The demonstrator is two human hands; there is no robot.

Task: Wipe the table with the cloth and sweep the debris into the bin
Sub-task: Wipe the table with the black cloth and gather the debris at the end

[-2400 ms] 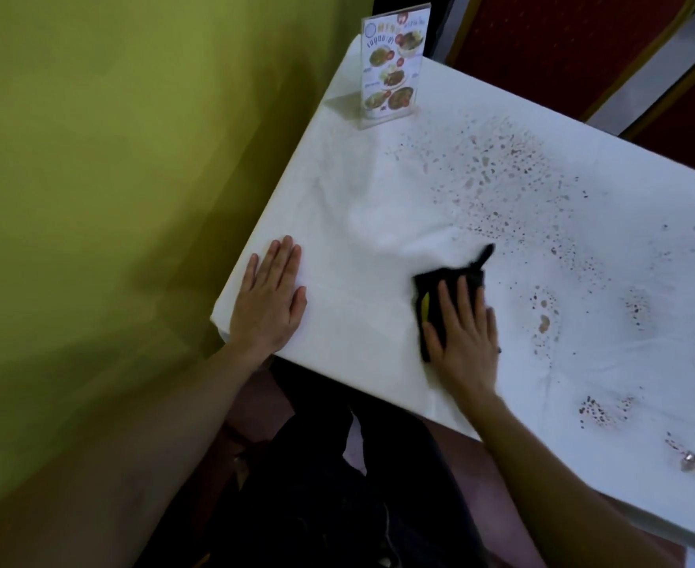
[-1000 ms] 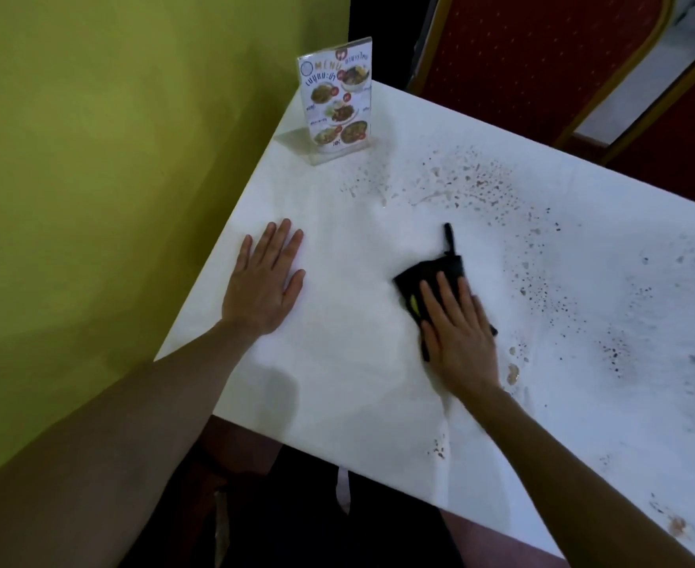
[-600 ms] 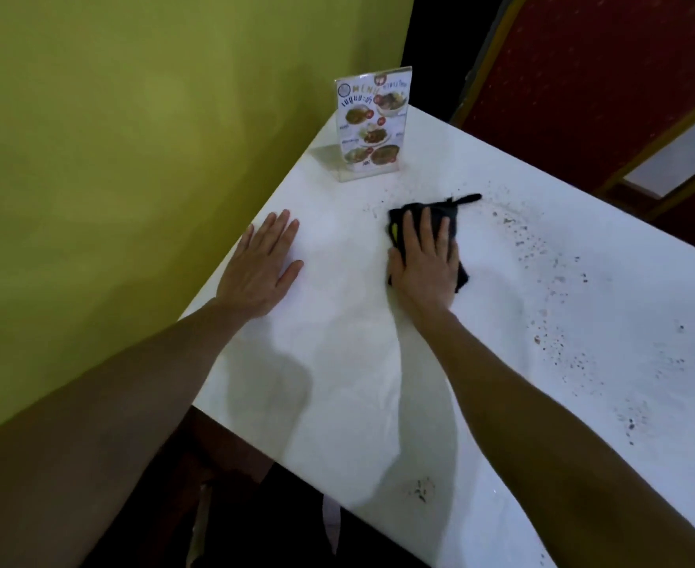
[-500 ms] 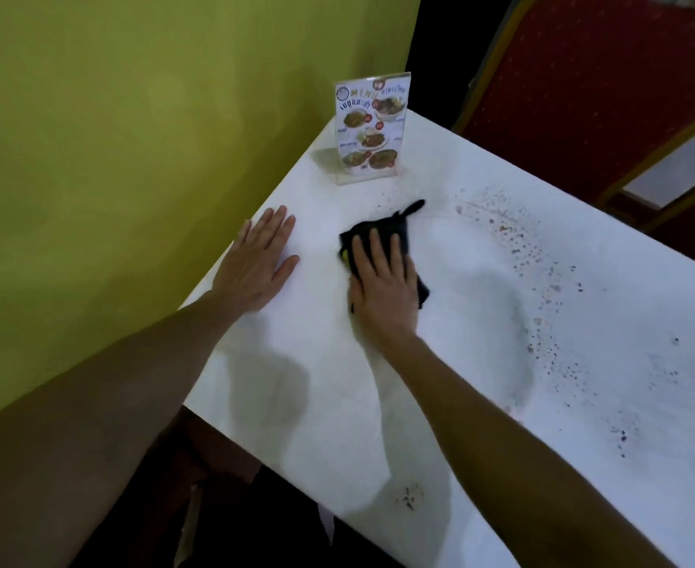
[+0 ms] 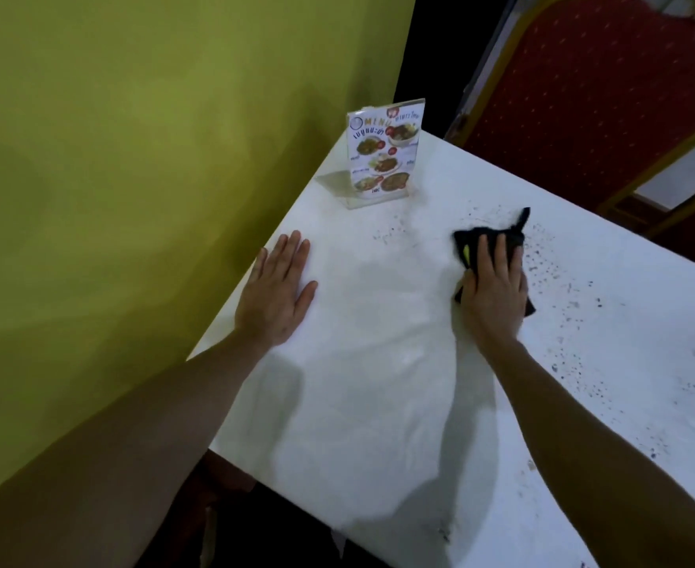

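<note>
Pressing flat on a small black cloth [image 5: 469, 250], bunched and showing a yellow patch at its left edge, the right hand [image 5: 494, 289] lies with straight fingers spread over it on the white bench [image 5: 378, 362], right of centre. Dark specks of debris [image 5: 558, 280] scatter to the cloth's right. The left hand [image 5: 275, 296] rests palm-down, fingers straight, near the bench's left edge, holding nothing. A menu stand [image 5: 382, 153] stands upright at the far corner.
</note>
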